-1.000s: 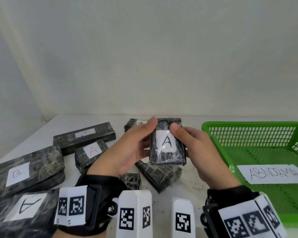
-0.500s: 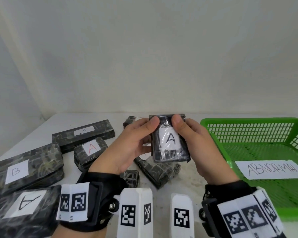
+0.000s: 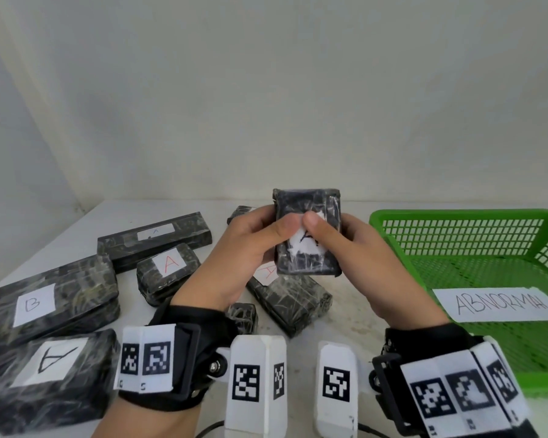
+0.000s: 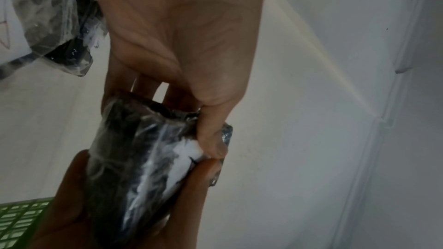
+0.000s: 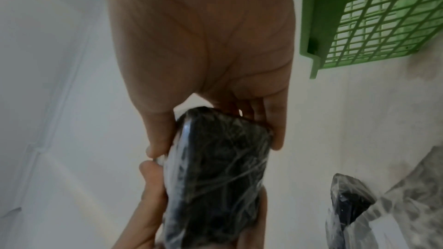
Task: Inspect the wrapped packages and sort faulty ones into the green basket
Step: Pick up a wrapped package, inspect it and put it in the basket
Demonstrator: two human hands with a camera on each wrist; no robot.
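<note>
We work at a white table (image 3: 345, 314) with the green basket (image 3: 393, 218) on our right, only its ABNORMAL label (image 3: 503, 303) lying in it. On our left, well apart from the basket, lie dark wrapped packages (image 3: 49, 306) with A and B labels. We hold one small package (image 3: 307, 260) in the air above the pile, left hand (image 3: 234, 257) and right hand (image 3: 367, 263) both curled round its sides, the thumbs pressing on its crumpled white label. It looks light and stiff, a block under slick, wrinkled film that could slide; the short sides seem the surest hold, and loose film is likely the fault to look for
</note>
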